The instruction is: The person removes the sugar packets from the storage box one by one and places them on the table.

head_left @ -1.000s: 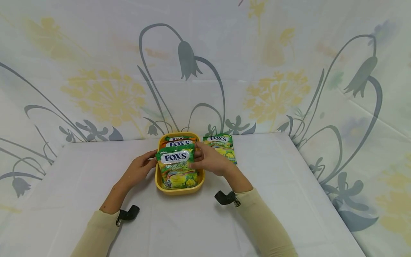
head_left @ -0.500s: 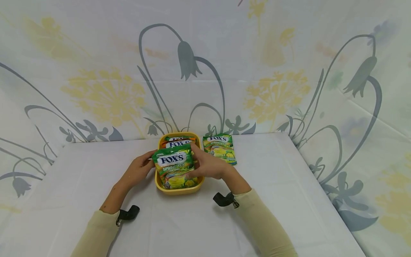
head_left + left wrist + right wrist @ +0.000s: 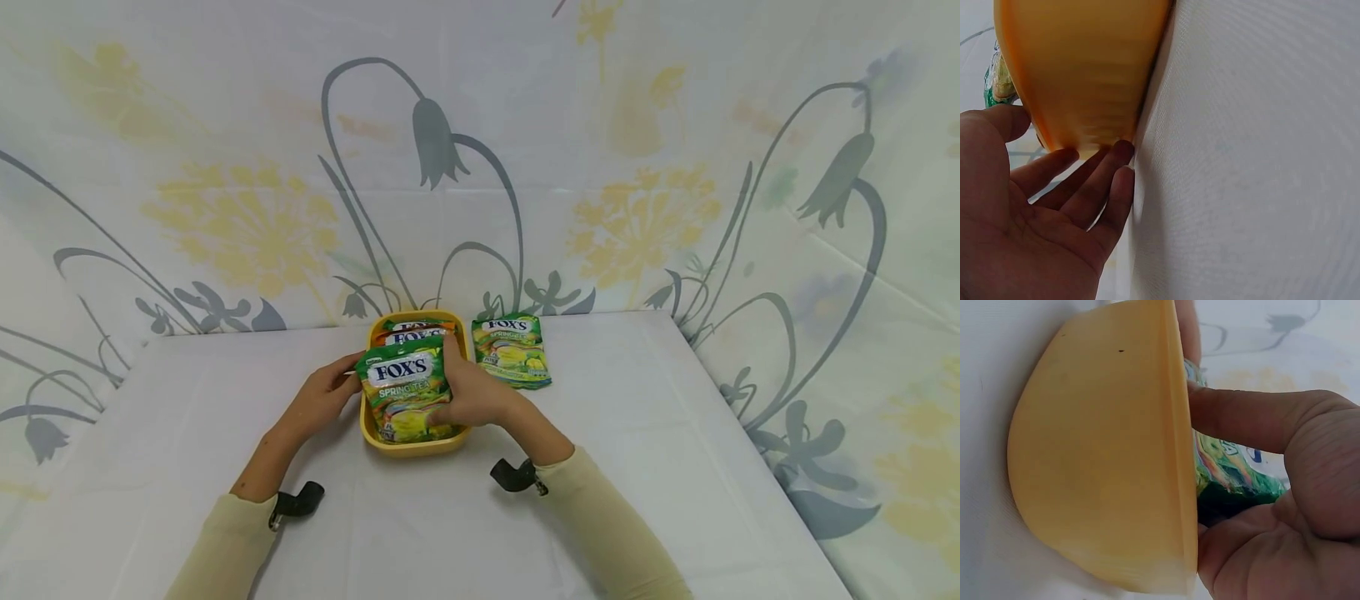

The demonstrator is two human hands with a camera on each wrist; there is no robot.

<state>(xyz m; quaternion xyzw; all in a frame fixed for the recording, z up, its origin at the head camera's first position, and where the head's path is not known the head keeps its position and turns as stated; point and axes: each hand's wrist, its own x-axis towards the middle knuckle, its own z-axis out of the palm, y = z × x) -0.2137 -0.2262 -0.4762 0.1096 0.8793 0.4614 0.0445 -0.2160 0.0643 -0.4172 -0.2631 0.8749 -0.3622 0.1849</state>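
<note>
A green candy packet (image 3: 407, 392) labelled FOX'S Spring Tea leans in a yellow plastic tub (image 3: 417, 450) in the head view. My right hand (image 3: 478, 392) grips its right side, thumb on the front. In the right wrist view, the packet (image 3: 1225, 459) shows past the tub's rim, beside the thumb (image 3: 1241, 415). My left hand (image 3: 324, 397) is at the tub's left side. In the left wrist view, its fingers (image 3: 1094, 187) rest against the outer wall of the tub (image 3: 1085, 69), thumb by the rim.
Behind the held packet, more FOX'S packets (image 3: 416, 332), one with orange colouring, lie in the tub. Another green FOX'S packet (image 3: 512, 354) lies on the white table (image 3: 622, 400) just right of the tub. A flower-printed cloth (image 3: 570, 150) hangs along the back.
My right hand has shifted left and a little toward the front, and the green candy packet's top has tilted left with it. The left hand stays at the tub.
</note>
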